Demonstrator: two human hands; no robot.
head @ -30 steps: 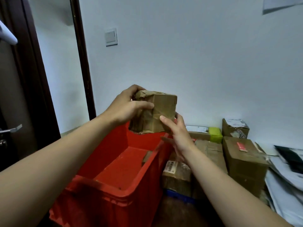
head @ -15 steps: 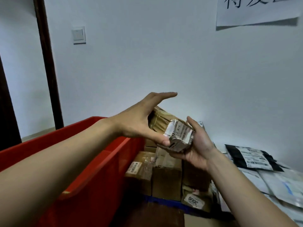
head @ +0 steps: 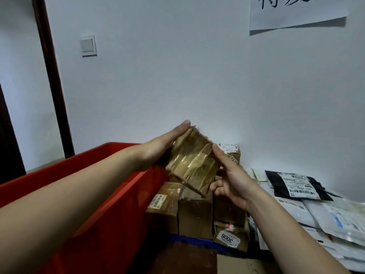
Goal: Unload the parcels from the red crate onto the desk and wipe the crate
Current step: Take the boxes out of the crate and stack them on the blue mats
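White wall; left hand [head: 158, 151] presses flat, right hand [head: 231, 180] grips crumpled glossy-taped cardboard parcel [head: 192, 165].

1. Lower left, crate [head: 94, 194]: plain red
2. Centre, parcel [head: 194, 165]: brown card under glossy clear tape
3. Right, mailer bag [head: 296, 184]: black, with a white label printed in black
4. Upper right, wall sign [head: 296, 12]: white, black characters
5. Upper left, door frame [head: 51, 76]: dark brown
6. Lower centre, box label [head: 227, 239]: white, black digits "3006"

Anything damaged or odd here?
The parcel held between the left hand and right hand looks crumpled: wrinkled tape, dented sides, a lower edge sticking out. Nothing else stands out.
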